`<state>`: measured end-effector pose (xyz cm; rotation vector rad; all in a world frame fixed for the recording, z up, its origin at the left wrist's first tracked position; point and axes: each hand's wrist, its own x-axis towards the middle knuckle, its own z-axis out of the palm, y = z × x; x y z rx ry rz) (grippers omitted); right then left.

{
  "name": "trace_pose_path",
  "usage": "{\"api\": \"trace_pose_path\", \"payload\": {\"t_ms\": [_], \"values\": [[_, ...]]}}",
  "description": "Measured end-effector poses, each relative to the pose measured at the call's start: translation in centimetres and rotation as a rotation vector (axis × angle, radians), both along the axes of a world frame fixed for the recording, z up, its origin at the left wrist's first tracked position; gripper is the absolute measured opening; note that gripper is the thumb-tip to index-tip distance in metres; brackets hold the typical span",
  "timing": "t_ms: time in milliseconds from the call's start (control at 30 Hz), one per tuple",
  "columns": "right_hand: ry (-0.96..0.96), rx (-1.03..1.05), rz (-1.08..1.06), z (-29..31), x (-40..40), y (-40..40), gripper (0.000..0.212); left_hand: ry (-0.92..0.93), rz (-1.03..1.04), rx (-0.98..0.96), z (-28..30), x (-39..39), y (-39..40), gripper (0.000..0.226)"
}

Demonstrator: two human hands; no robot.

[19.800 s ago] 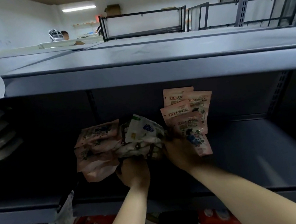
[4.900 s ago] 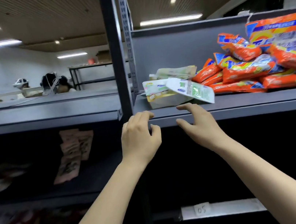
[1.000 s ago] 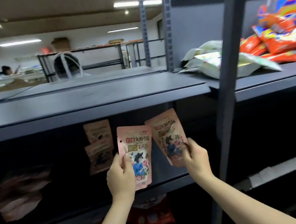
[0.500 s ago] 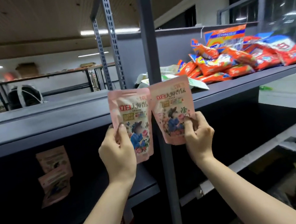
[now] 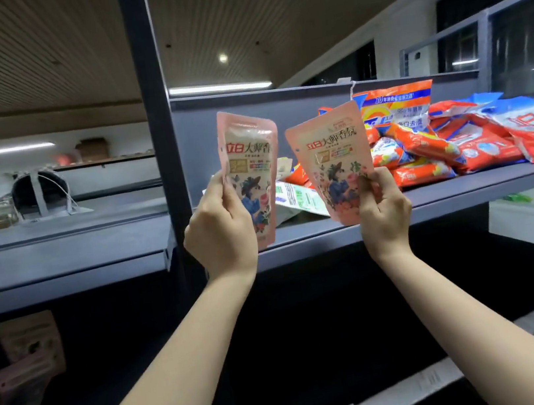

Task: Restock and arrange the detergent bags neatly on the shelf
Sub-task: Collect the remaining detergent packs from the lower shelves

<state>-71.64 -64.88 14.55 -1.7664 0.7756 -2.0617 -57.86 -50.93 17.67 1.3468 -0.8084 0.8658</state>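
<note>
Left hand (image 5: 219, 232) gripping pink bag (image 5: 252, 173), right hand (image 5: 382, 209) pinching second pink bag (image 5: 332, 161)

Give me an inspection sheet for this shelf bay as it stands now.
Surface: grey shelf, front strip bare.
Job's things: two pink pouches, left pouch and right pouch, both upright, held in front of the shelf.
Clutter: orange bags heaped unevenly at the right; white-green packs lying flat beside them; more pink pouches on the dark lower shelf.
Grippers: left hand grips the left pouch; right hand pinches the right pouch.
Cables: nothing seen.
Surroundings: upright post, ceiling lights, people in the background.
</note>
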Motion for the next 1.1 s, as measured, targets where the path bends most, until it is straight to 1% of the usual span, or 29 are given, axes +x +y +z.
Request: {"api": "trace_pose_path", "payload": {"t_ms": [67,133,167,200,233,300,333,400,500,600,733,833,967,1033,1100], "values": [[0.033,-0.044,-0.043,0.5,-0.7,-2.6,0.026,-0.011,0.105,0.001,0.5,-0.1,-2.0,0.021],[0.058,-0.083,-0.103,0.8,-0.9,-4.9,0.022,0.001,0.154,0.025,0.6,0.2,-3.6,0.021],[0.11,-0.105,-0.115,0.7,-0.9,-5.9,0.019,-0.021,0.17,0.052,0.5,0.5,-4.3,0.021],[0.203,-0.126,-0.11,0.5,-0.7,-6.9,0.017,-0.06,0.192,0.096,0.2,0.9,-5.0,0.02],[0.335,-0.133,-0.081,0.2,-0.6,-7.9,0.019,-0.106,0.216,0.158,-0.3,1.3,-5.7,0.019],[0.589,-0.083,0.001,-0.5,-0.3,-8.9,0.023,-0.217,0.263,0.313,-1.4,1.7,-6.8,0.021],[0.661,-0.05,0.013,-0.9,-0.3,-9.1,0.025,-0.281,0.263,0.399,-2.2,1.7,-7.2,0.024],[0.723,-0.034,-0.024,-1.8,-0.4,-9.5,0.024,-0.378,0.201,0.554,-3.5,1.7,-7.7,0.035],[0.811,-0.011,-0.034,-2.6,-0.6,-10.0,0.024,-0.363,0.053,0.779,-4.4,1.5,-7.8,0.054],[0.874,0.049,-0.004,-2.2,-0.4,-10.1,0.031,-0.272,0.001,0.995,-3.9,2.3,-8.0,0.056],[0.986,0.054,-0.009,-1.3,0.3,-10.0,0.035,-0.095,-0.077,1.167,-2.3,3.3,-8.8,0.045],[1.061,0.076,0.017,-0.5,0.9,-10.0,0.038,-0.023,-0.055,1.215,-1.7,3.6,-9.4,0.048],[1.043,0.073,0.036,-0.1,0.7,-9.4,0.037,-0.025,-0.018,1.293,-2.1,3.8,-9.8,0.053],[1.002,0.039,0.037,-0.6,0.5,-9.0,0.033,-0.033,-0.022,1.275,-2.5,3.7,-9.5,0.052],[0.944,0.036,0.07,-1.0,0.4,-8.5,0.03,-0.049,0.005,1.209,-2.8,3.4,-8.7,0.06]]}}
